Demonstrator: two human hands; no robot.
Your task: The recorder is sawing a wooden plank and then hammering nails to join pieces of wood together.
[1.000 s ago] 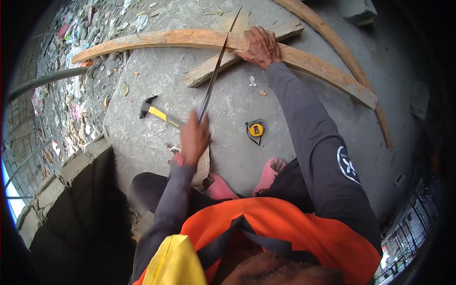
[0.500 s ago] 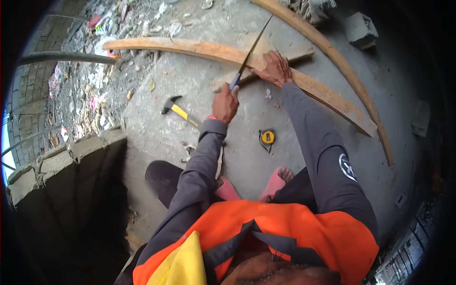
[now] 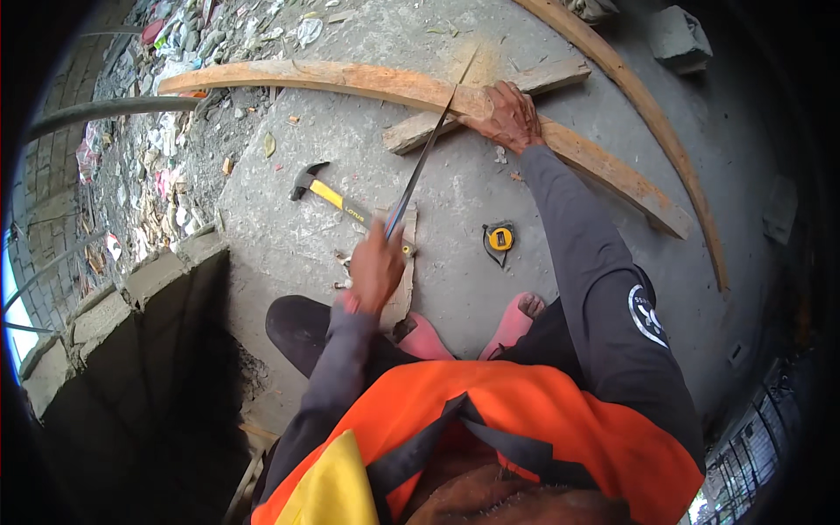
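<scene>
Two hands of mine are at work on one long plank [image 3: 350,77]. It lies crosswise over a shorter board [image 3: 562,75] on the concrete floor [image 3: 464,302], its left end out toward the rubbish [image 3: 171,175] and its right end near the second plank [image 3: 652,109].

My left hand [image 3: 376,273] is closed around the saw's grip end, low and close to me, and a little blurred; most of the handle is hidden in my fist. The saw [image 3: 423,162] slants up and away to the right, its blade crossing the plank just left of my other hand, the thin tip reaching past the far edge. Pale sawdust [image 3: 479,59] is scattered there.

My right hand [image 3: 511,118] holds the plank from above, where it passes over the board, fingers laid across it and bent at the far edge; I cannot tell how hard they press.

Nearest my left fist is the hammer [image 3: 328,194], its head pointing away to the left and its handle running toward my hand. The tape [image 3: 500,238], yellow and black, sits on the floor between my forearms, beyond my pink socks [image 3: 511,331]. A concrete block [image 3: 681,39] stands farther off, at the upper right.
</scene>
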